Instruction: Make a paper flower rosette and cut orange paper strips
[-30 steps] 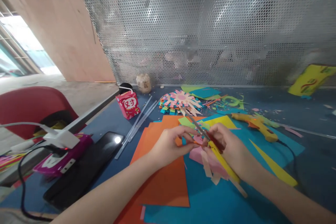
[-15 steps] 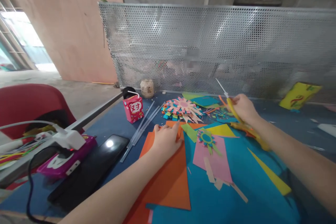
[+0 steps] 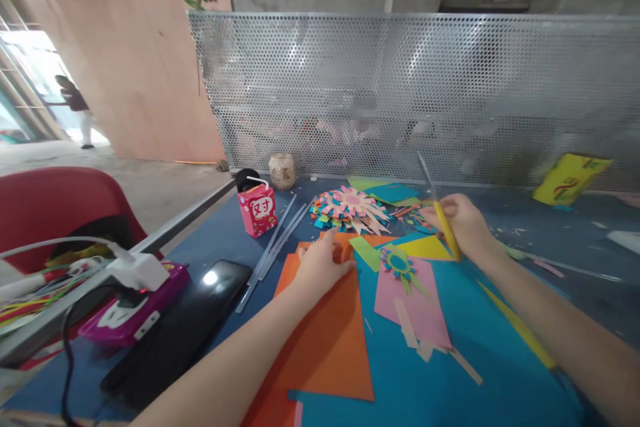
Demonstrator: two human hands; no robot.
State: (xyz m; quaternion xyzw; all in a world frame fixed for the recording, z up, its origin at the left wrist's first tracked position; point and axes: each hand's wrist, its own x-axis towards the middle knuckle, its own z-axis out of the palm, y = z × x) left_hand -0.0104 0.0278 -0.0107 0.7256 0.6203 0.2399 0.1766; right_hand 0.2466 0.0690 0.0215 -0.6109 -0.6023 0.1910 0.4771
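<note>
My left hand (image 3: 323, 263) lies with fingers spread on the upper part of an orange paper sheet (image 3: 335, 347). My right hand (image 3: 463, 223) grips yellow-handled scissors (image 3: 447, 230), raised over the table's right side, blades pointing up and away. Between my hands, a small paper flower (image 3: 399, 263) with a blue-and-pink fringed ring and green strips rests on a pink paper piece (image 3: 413, 303). Under it spreads a large blue sheet (image 3: 420, 380). Ahead of my left hand sits a pile of fringed paper flowers (image 3: 350, 207). A yellow paper piece (image 3: 427, 248) lies near the scissors.
Clear sticks (image 3: 280, 240) lie beside a pink drink carton (image 3: 257, 210) and a jar (image 3: 282, 171). At left are a black phone (image 3: 180, 333) and a purple power strip (image 3: 135, 310). A perforated metal screen (image 3: 400, 80) borders the table; a yellow packet (image 3: 570, 179) stands right.
The scissors have dropped a little and turned more upright in my right hand. My left hand stays on the orange paper, its fingers shifted slightly. A person has appeared in the far left background.
</note>
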